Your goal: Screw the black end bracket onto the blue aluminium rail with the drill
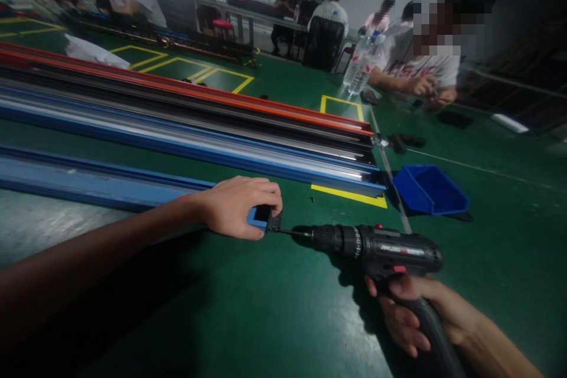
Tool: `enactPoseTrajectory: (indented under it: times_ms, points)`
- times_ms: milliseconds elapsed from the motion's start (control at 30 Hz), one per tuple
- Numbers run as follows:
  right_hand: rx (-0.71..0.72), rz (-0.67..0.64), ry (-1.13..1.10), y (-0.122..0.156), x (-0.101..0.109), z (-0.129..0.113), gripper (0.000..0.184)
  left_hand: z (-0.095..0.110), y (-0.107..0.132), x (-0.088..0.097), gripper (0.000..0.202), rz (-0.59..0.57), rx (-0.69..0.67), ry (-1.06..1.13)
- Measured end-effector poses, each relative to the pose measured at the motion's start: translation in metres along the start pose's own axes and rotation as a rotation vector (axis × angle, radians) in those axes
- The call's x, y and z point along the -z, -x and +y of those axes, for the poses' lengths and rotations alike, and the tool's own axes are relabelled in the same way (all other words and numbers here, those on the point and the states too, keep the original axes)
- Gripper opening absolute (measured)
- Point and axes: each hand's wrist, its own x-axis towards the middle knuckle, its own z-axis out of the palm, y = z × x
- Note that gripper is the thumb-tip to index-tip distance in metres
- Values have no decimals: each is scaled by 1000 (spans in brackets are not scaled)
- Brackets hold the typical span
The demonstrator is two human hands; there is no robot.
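My left hand (239,205) is closed over the near end of a long blue metal rail (88,184) that lies on the green table, fingers wrapped round its tip. A small black bracket (273,223) sits at that end. My right hand (414,314) grips the handle of a black cordless drill (381,247). The drill lies level and points left, its thin bit touching the bracket at the rail's end.
Several long rails, blue, grey, black and orange (186,124), lie stacked across the table behind. A blue plastic bin (429,190) stands at the right. A seated person (420,65) works at the far right beside a clear water bottle (359,65). More people sit further back.
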Motion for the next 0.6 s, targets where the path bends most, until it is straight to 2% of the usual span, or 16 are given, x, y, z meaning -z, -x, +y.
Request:
enactPoseTrajectory:
  times_ms: [600]
  points:
    - [20, -48, -43, 0, 1, 2, 25, -2, 0, 0, 25, 5, -15, 4]
